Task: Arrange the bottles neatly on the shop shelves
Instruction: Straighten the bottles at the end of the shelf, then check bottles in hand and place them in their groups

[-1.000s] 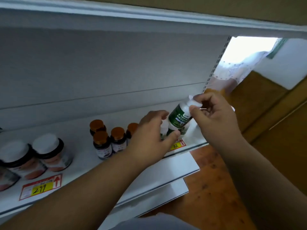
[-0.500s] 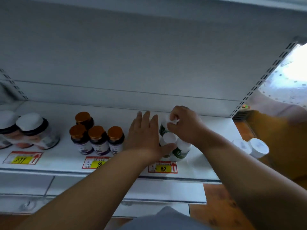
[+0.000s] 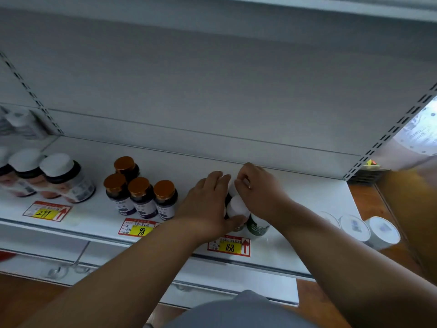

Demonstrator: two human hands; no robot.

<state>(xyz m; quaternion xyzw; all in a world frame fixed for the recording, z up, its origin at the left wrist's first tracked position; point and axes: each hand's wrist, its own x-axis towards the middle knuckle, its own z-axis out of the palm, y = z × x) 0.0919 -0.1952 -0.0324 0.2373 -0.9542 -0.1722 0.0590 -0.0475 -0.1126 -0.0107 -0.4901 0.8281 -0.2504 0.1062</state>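
both hands on cluster of white-capped green bottles (image 3: pixel 256 227) standing on shelf (image 3: pixel 307 197) above 168 price tag (image 3: pixel 229 246); left hand (image 3: pixel 208 202) cupped against cluster, thumb at front; right hand (image 3: pixel 259 190) pinches rear bottle cap; amber-capped bottles (image 3: pixel 139 192) stand left

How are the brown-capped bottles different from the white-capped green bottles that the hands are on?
The brown-capped bottles have brown lids and dark bodies; the green bottles have white lids and green labels. The brown-capped ones stand free, untouched, behind the 98 tag; the green ones are bunched between the left hand and right hand, behind the 168 tag. Both groups stand upright on one shelf.
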